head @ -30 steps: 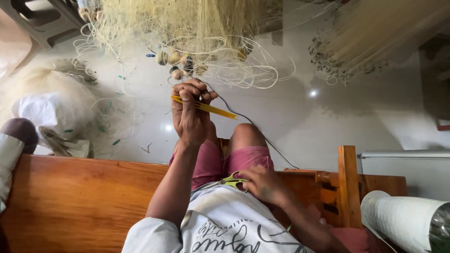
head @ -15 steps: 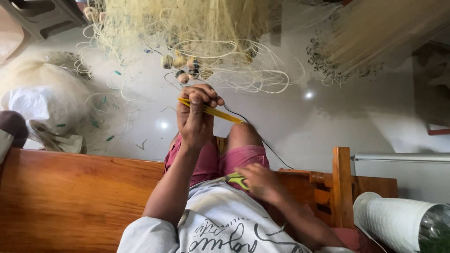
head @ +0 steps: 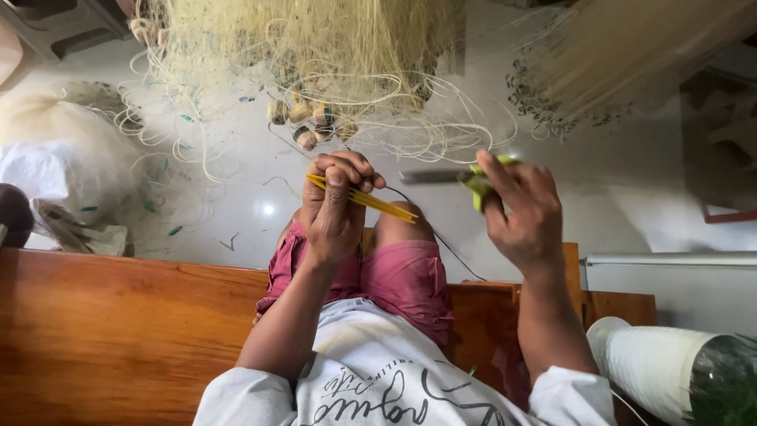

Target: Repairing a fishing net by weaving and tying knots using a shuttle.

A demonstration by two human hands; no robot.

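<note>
Left hand (head: 335, 207) fingers clamped on yellow netting needle (head: 364, 199), below net (head: 315, 55) and floats (head: 303, 118) | right hand (head: 520, 213) closed round green-handled knife (head: 461, 178) | risk: blade near dark line (head: 418, 207) and left fingers, a slip could nick either | change: right hand risen from lap, knife now level with needle.

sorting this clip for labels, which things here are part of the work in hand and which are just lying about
In use:
left hand gripping a yellow needle
right hand holding a green-handled knife
net with floats
dark cord

Lying about:
white spool
wooden bench
white bundle
</note>
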